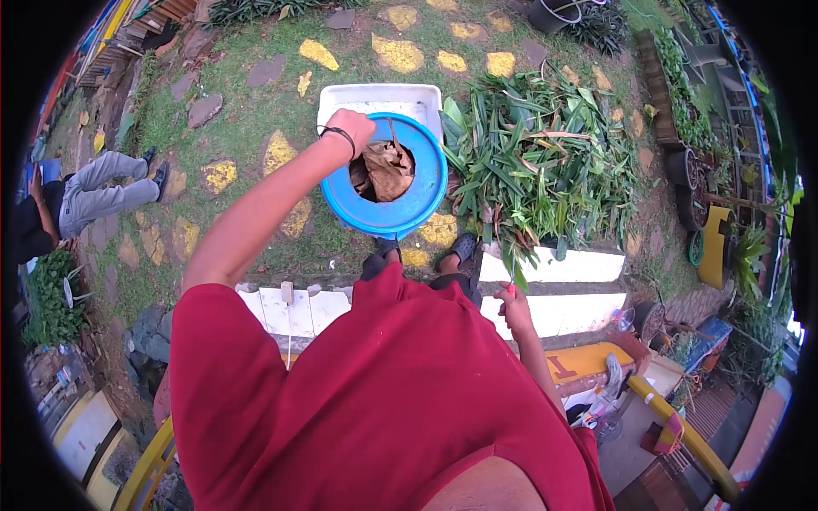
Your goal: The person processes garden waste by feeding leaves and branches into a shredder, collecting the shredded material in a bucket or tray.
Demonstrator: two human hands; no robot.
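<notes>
A round blue lid (338, 189) with a wide hole sits on a bin, and dry brown leaves (389, 173) fill the opening. My left hand (352, 129), with a dark band at the wrist, is closed at the upper left of the lid's rim; its fingertips are hidden. Lower right, my right hand (515, 312) is closed around a small red-handled tool (512, 290) whose thin metal end points up toward long green leaves. Those belong to a big heap of cut green leaves (545, 153) beside the bin.
Behind the bin lies a white tray (379, 94). White slabs (554, 266) edge the grass near my feet. Yellow stepping stones (397, 53) dot the lawn. Another person (111, 192) stands at the left. A yellow railing (682, 434) runs at lower right.
</notes>
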